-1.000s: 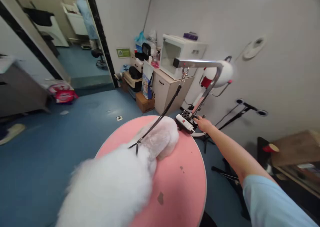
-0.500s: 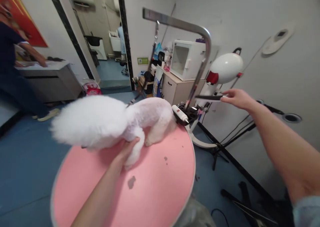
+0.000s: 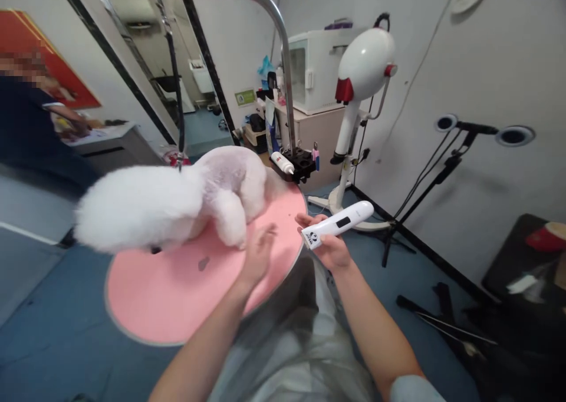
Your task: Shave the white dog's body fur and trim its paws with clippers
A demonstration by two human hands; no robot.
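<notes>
Right hand (image 3: 332, 250) fingers closed around white clipper (image 3: 336, 224), held over bench (image 3: 177, 290) edge. Looks light, stiff, smooth plastic; grip best at mid-body. Left hand (image 3: 259, 259) open, near white dog (image 3: 177, 195) w/ soft fur.

The clipper (image 3: 338, 225) in the right hand (image 3: 332, 250) looks like smooth white plastic with a slight gloss and a dark inset panel. The dog (image 3: 168, 198) has fluffy, matt white fur, shorn thin and pinkish over the back. The round desk (image 3: 177, 296) has a matt pink rubbery top with a pale rim. The bent arm (image 3: 274, 30) above it is polished metal. The dryer (image 3: 367, 60) has a glossy white plastic shell with red trim. The floor (image 3: 53, 331) is matt blue.
</notes>
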